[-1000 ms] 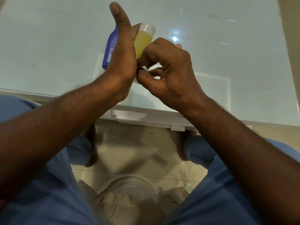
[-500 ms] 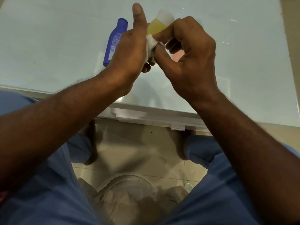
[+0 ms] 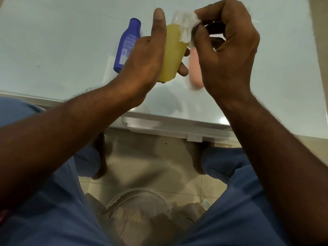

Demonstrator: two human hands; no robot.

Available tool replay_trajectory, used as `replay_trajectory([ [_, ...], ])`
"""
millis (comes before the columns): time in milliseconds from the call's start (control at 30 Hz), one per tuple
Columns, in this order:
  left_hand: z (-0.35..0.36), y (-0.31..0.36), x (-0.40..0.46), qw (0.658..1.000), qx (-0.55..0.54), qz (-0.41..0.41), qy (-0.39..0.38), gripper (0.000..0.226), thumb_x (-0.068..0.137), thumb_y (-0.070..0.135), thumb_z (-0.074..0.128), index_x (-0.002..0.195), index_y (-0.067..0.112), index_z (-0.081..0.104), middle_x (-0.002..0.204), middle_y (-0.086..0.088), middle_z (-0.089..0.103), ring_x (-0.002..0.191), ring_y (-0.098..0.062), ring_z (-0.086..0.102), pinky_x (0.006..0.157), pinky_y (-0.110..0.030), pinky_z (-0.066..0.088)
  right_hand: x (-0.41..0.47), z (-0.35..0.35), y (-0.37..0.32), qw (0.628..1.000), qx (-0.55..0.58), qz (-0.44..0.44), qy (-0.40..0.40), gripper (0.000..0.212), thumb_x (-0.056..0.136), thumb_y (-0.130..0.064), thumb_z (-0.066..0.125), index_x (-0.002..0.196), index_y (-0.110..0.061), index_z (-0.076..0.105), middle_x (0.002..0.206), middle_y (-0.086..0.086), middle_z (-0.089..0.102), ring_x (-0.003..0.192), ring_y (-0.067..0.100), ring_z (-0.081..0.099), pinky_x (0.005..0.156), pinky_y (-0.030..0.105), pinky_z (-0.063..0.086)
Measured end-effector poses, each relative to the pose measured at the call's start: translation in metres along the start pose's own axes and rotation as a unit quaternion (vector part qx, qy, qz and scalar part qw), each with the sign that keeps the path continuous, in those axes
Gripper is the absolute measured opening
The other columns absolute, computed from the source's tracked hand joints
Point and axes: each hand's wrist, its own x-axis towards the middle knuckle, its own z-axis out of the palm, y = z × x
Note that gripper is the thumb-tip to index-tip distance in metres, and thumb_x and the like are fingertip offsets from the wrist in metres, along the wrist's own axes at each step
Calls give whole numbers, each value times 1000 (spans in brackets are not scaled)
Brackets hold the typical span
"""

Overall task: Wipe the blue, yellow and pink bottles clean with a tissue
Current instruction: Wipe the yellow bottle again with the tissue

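My left hand [image 3: 145, 57] grips the yellow bottle [image 3: 173, 54] above the white table, thumb raised along its side. My right hand [image 3: 229, 45] pinches a crumpled white tissue [image 3: 186, 27] against the bottle's upper part, near its pale cap. The blue bottle [image 3: 126, 45] lies on the table to the left, partly behind my left hand. The pink bottle [image 3: 195, 68] lies on the table under my right hand, mostly hidden.
The glossy white table [image 3: 53, 50] ends at a front edge [image 3: 168, 125] near my knees. Below it, on the tiled floor, stands a white bin [image 3: 140, 210] lined with a bag, between my blue-trousered legs.
Both hands have risen and drawn closer to the camera. The tissue has slid from the bottle's lower body up to its neck, and the pink bottle has come into view.
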Motion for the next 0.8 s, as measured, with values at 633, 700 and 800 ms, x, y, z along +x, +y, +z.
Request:
replay_trajectory([
  [633,-11,2,1,980,-140,-94,102,55,108,58,30,130,18,61,103,-2,75,87,-13,78,69,-26,61,-15,6,-13,966,128,-13,-224,11,92,-5,78,99,2,74,96,16,72,89,26,71,71,26,60],
  [700,-11,3,0,981,-136,-89,102,55,108,57,31,127,17,63,97,-1,74,84,-12,78,68,-25,60,-17,5,-15,962,127,-20,-242,10,90,-6,79,97,0,75,93,13,72,86,23,71,69,21,56],
  [800,-11,4,-1,984,-136,-77,86,51,108,58,31,117,20,65,94,-1,74,80,-13,78,68,-27,61,-18,6,-16,975,100,-20,-198,10,89,-6,78,96,0,74,91,12,70,82,21,69,66,20,54],
])
